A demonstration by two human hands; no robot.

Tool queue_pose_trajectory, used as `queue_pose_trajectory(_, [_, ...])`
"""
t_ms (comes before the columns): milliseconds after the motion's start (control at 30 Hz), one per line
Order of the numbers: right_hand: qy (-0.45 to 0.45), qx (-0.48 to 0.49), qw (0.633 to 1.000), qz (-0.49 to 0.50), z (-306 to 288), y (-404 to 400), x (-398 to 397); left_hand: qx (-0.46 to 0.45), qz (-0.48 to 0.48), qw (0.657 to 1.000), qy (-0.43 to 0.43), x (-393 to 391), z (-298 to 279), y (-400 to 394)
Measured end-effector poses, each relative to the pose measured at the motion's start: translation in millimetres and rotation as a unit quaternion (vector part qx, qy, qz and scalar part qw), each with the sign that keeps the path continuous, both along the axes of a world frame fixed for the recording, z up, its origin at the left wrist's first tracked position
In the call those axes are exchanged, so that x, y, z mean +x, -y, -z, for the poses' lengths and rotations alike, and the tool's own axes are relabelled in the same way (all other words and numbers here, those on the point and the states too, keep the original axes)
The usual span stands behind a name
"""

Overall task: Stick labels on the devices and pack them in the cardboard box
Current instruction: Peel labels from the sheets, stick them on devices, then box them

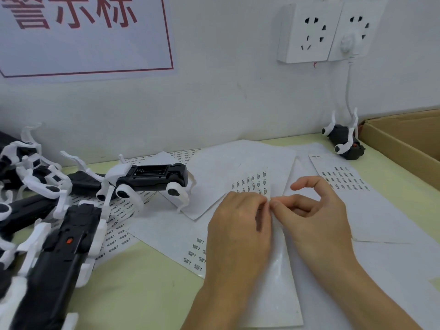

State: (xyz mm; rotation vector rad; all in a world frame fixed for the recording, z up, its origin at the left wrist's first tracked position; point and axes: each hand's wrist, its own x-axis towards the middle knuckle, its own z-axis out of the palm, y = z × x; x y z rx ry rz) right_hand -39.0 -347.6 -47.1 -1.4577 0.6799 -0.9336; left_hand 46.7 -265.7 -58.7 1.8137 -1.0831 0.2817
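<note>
Step in hand: label peel. Your left hand (240, 217) and right hand (316, 210) both pinch the label sheet (256, 184), fingertips meeting at its edge. Next: lift one label w/o tearing, apply to toy robot dog (147, 179), battery side up.

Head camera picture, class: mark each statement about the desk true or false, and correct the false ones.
1. Both hands pinch a label sheet. True: the left hand and right hand meet at its edge.
2. A toy robot dog lies belly up. True.
3. The cardboard box sits at the left. False: it is at the right.
4. Both wall sockets are unused. False: a plug fills one.
</note>
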Motion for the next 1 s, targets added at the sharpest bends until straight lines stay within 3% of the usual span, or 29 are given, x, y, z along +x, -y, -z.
queue_pose_trajectory(267, [-0.015, -0.031, 0.999, 0.01, 1.7, -3.7, 1.8, 0.033, -0.029, 0.992, 0.117, 1.4, 3.2, 0.8])
queue_pose_trajectory(500, [-0.018, -0.03, 0.999, 0.006, -0.4, -5.6, 1.5, 0.021, -0.029, 0.993, 0.109, 1.5, 7.1, 2.2])
queue_pose_trajectory(633, [-0.016, -0.026, 1.0, 0.002, -1.4, -5.6, 1.2, 0.007, -0.031, 0.996, 0.078, 2.0, 7.3, 2.2])
queue_pose_trajectory(867, [-0.028, -0.005, 0.999, 0.015, -0.7, -3.9, 1.5, -0.034, -0.002, 0.997, -0.069, 3.0, 3.6, 0.1])
queue_pose_trajectory(1000, [-0.031, 0.018, 0.999, 0.014, -1.6, -1.8, -0.1, -0.026, 0.025, 0.996, -0.081, 2.8, 1.7, -1.3])
